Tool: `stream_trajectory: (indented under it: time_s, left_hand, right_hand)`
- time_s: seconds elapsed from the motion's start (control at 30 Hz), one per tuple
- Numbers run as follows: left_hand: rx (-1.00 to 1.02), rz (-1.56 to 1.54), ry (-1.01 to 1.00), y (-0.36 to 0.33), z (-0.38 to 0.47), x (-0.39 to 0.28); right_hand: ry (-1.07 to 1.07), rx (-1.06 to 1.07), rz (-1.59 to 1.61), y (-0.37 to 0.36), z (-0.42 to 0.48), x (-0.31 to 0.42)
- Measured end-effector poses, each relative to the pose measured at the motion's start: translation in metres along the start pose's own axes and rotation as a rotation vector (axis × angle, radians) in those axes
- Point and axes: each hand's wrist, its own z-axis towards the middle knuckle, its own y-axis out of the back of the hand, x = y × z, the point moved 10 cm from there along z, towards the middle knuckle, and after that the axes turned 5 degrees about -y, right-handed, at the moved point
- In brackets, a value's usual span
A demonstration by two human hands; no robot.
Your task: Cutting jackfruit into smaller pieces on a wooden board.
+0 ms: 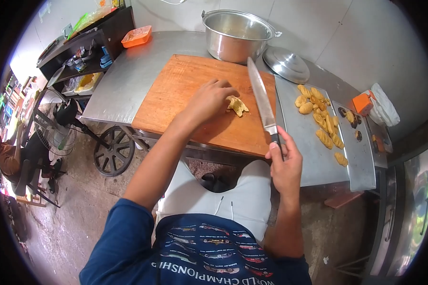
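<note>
A wooden cutting board (157,96) lies on the metal table before me. My left hand (215,98) is over the board, its curled fingers at the edge of a torn piece of yellow bread or pastry (238,106); whether they grip it is hidden. Small crumbs lie around the piece. To the right, my right hand (285,156) grips the black handle of a large kitchen knife (262,94). Its blade points away from me, over the board's right side. Golden baked pastries (320,119), some twisted, rest on a metal tray (306,167) at the right.
A large metal pot (237,35) stands behind the board, its lid (287,64) beside it. Another tray (360,160) holds dark-topped pastries. An orange plastic basket (137,36) sits at the back left. Left of the table are a standing fan (53,121) and a seated person.
</note>
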Motion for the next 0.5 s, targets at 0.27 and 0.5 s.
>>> stream_trajectory:
  time_s: [0.27,0.5]
  left_hand:
    - [0.428,0.054,-0.117,-0.040,0.034,-0.009]
    - [0.501,0.072,-0.092,-0.028,0.041,-0.022]
  right_hand:
    - [-0.051,-0.050,0.005,0.027,-0.013,-0.008]
    - [-0.082,-0.036,0.033,0.022,-0.014,-0.012]
